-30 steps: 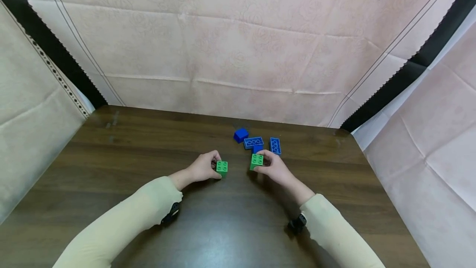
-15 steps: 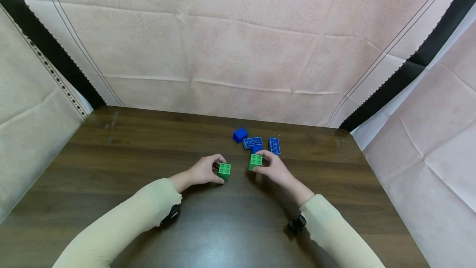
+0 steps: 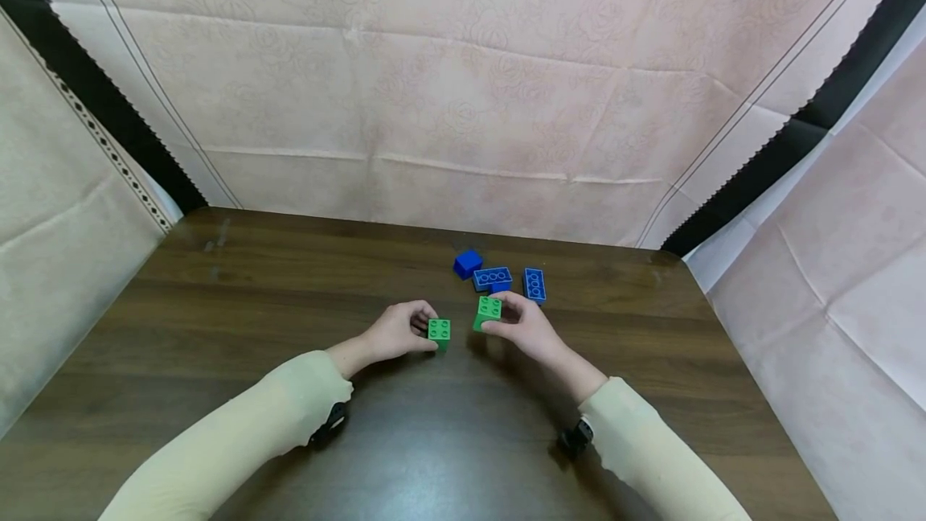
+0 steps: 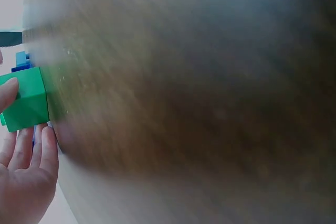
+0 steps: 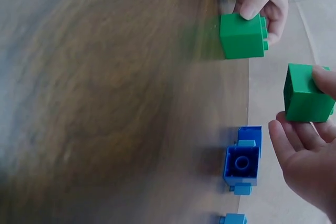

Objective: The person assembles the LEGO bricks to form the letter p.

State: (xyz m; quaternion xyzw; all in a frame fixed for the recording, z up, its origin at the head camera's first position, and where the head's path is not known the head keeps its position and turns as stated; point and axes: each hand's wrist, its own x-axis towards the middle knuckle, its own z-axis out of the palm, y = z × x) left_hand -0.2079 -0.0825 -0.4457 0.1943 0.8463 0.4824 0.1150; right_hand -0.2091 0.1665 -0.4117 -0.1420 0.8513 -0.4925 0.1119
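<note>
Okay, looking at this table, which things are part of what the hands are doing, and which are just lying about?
Part of the job, it seems:
left green brick, held by the left hand
right green brick, held by the right hand

Apparently just lying about, in neither hand:
leftmost blue brick
rightmost blue brick

Reads bright and mostly crisp in head view, seemingly lit from overhead. Shows pale glare on near part of desk [image 3: 427, 445], soft dark shadows on desk beneath left hand [image 3: 391, 332] and right hand [image 3: 530, 332]. Turns dim, heavily smeared across desk in left wrist view, washed out beyond. Smears desk again in right wrist view; renders green brick [image 5: 307, 100] beyond desk fairly sharp.
</note>
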